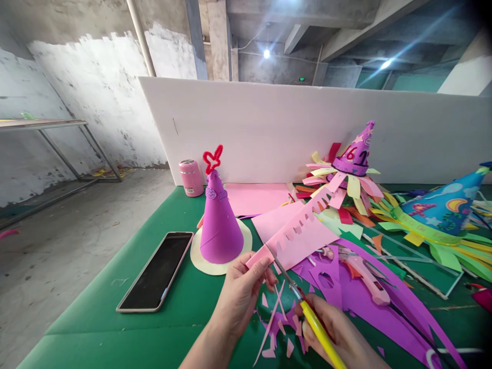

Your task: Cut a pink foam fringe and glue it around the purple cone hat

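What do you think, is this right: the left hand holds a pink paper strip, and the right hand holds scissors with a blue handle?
Not quite: the handle isn't blue. The head view shows the right hand holding scissors with a yellow handle. The left hand does hold a pink paper strip.

At left on the green table [92,330]: a phone [156,271] lying flat, dark screen up, and an upright pink bottle [191,179].
Behind the bottle, a long white board [246,128]; farther off, a metal-legged table [42,123] beside a patchily whitewashed wall [96,69], a slanting pipe [140,38], a lit bulb [266,54] and a small green sign [302,79] under concrete beams [300,14].
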Demonstrator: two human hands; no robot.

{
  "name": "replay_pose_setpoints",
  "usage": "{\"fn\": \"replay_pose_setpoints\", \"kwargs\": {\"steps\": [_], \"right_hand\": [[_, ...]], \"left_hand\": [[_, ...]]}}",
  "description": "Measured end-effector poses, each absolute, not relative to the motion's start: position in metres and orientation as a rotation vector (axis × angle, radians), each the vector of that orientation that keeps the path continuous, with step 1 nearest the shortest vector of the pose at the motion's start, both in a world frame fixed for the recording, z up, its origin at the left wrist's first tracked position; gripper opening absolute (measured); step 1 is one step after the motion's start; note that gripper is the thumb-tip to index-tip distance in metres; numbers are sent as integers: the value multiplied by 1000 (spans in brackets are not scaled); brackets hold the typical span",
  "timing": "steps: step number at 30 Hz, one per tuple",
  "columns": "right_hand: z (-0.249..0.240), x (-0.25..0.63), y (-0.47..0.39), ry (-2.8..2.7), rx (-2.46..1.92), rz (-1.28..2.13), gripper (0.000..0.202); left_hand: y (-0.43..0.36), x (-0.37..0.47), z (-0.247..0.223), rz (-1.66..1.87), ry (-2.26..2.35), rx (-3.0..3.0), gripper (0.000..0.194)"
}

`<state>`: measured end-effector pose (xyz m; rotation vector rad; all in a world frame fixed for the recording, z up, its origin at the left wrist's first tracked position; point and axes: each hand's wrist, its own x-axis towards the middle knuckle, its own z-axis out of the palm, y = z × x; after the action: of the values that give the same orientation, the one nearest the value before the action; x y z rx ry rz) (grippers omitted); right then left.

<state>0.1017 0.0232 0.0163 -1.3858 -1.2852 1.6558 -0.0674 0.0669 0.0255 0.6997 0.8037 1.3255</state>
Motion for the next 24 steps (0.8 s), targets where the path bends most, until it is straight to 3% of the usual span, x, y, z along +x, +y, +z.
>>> {"fn": "replay_pose_setpoints", "kwargs": {"steps": [10,20,24], "right_hand": [[19,102,26,-1199,-1180,1863,44],[-12,100,30,-952,-1314,2113,61],[0,101,25,-987,-1351,2090,53]], "left_hand": [[67,-69,28,1394,805,676,19],[68,-71,28,1452,823,665,20],[68,-72,28,1480,817,683,22]]}}
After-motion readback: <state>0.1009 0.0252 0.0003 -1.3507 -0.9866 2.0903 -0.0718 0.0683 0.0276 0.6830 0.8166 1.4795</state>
